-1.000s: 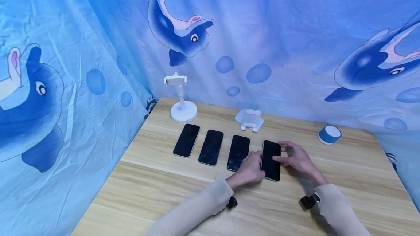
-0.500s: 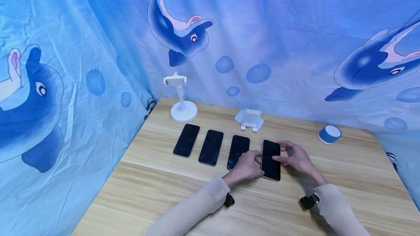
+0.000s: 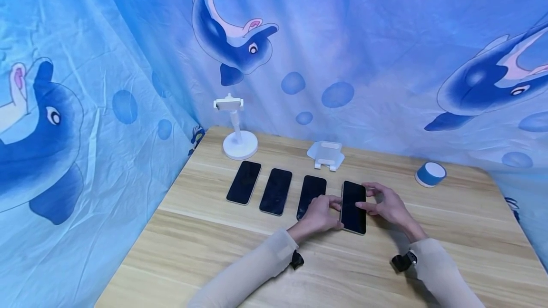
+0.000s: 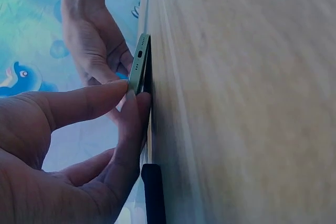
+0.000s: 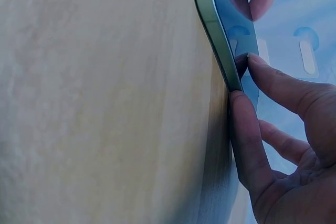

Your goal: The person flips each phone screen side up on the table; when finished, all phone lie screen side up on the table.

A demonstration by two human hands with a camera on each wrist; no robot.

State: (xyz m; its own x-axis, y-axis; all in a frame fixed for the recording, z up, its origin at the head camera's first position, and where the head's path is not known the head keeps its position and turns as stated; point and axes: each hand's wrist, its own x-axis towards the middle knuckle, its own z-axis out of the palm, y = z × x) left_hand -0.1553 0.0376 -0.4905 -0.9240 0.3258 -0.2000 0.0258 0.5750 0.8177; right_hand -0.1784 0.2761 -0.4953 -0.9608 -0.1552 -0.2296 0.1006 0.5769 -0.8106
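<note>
A smartphone [image 3: 352,195] with a dark screen and a pale greenish frame lies rightmost in a row of phones. My left hand [image 3: 318,215] pinches its left edge near the lower corner; in the left wrist view the thumb is on the phone's edge [image 4: 138,61] and a finger reaches beneath. At the other side my right hand [image 3: 388,206] holds the phone with its thumb over the screen and a finger against the right edge, as the right wrist view shows. A narrow dark gap shows along the phone's underside. The left hand partly covers the neighbouring phone [image 3: 311,191].
Two more dark phones [image 3: 276,192] [image 3: 244,182] lie further left. Behind the row stand a white round-based phone stand [image 3: 239,145] and a low, pale phone holder [image 3: 327,155]. A blue-and-white cylinder [image 3: 430,174] stands at the right of the wooden table [image 3: 192,251].
My left hand has shifted slightly left along the phone's edge, its fingers a little more spread. My right hand and the phone have hardly moved.
</note>
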